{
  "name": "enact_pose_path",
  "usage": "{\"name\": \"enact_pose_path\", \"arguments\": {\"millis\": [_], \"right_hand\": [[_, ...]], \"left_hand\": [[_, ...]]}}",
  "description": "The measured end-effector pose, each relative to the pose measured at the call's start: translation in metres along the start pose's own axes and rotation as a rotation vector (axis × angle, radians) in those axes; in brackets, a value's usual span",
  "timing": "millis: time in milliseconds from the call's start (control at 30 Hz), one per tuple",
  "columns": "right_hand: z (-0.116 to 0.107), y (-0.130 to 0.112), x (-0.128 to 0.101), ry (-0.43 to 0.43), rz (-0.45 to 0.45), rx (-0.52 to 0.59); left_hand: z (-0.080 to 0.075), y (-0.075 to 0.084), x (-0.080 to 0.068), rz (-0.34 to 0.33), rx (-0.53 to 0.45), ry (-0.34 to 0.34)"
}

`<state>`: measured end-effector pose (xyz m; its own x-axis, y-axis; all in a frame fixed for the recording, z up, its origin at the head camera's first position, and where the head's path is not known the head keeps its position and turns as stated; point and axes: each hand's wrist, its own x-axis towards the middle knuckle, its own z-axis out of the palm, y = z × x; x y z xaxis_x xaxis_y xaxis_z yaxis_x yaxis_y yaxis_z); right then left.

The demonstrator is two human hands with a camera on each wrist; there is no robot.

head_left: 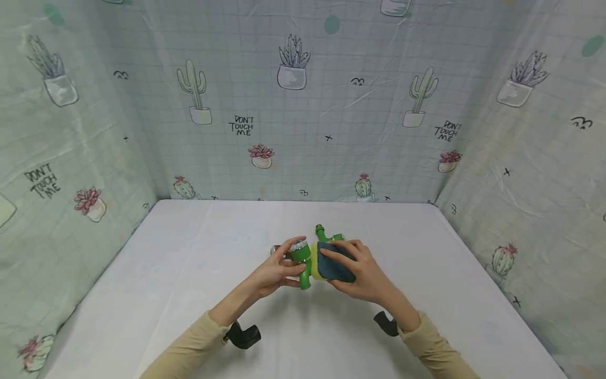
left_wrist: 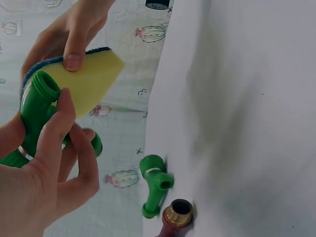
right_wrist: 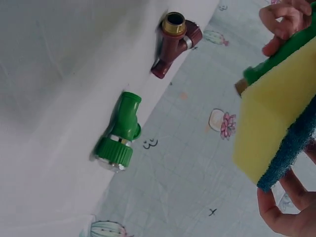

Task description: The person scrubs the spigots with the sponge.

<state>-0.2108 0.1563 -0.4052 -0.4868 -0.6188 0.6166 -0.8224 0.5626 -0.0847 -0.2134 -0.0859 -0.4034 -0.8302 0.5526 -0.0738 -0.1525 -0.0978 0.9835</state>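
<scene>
Left hand (head_left: 275,273): grips green pipe (head_left: 304,258) at its three o'clock
Right hand (head_left: 366,272): holds sponge (head_left: 333,267) at its nine o'clock

My feed shows a smooth white table (head_left: 142,295), its far edge straight between rounded corners, with soft grey shadows (left_wrist: 207,128) spread over the top. Directly on it I make out a green Y-shaped pipe fitting (right_wrist: 128,116), lying down, with a ridged green cap (right_wrist: 114,152) at one end. Near it but apart, I have a dark red Y-shaped pipe fitting (right_wrist: 170,49) with a brass collar (right_wrist: 173,33) round its open mouth.
</scene>
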Motion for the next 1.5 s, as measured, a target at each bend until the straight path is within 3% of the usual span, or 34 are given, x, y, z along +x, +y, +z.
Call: {"name": "enact_pose_path", "arguments": {"millis": [333,500,667,800,967,1067,1200,1333,1500], "right_hand": [[0.001,-0.004,-0.001,-0.026,0.011,0.022],[0.001,-0.003,-0.002,-0.034,0.017,0.033],[-0.003,-0.004,-0.003,-0.008,0.022,0.023],[-0.007,-0.005,-0.003,0.008,0.054,0.033],[-0.011,-0.008,-0.004,0.035,0.089,0.06],[-0.013,-0.01,-0.005,0.048,0.088,0.09],[-0.013,-0.016,-0.004,0.048,0.042,0.102],[-0.013,-0.021,0.0,0.064,0.008,0.091],[-0.014,-0.027,0.008,0.083,-0.033,0.085]], "left_hand": [[-0.001,-0.002,0.0,0.073,0.118,0.128],[-0.001,-0.001,0.001,0.046,0.147,0.17],[-0.002,0.002,0.002,-0.023,0.063,0.201],[-0.003,0.004,0.002,-0.061,-0.058,0.195],[-0.005,0.003,0.001,-0.093,-0.177,0.181],[-0.006,0.004,0.001,-0.095,-0.221,0.208],[-0.007,0.003,0.001,-0.079,-0.235,0.235],[-0.006,0.001,0.0,-0.077,-0.243,0.211],[-0.001,-0.006,0.001,-0.087,-0.189,0.227]]}}
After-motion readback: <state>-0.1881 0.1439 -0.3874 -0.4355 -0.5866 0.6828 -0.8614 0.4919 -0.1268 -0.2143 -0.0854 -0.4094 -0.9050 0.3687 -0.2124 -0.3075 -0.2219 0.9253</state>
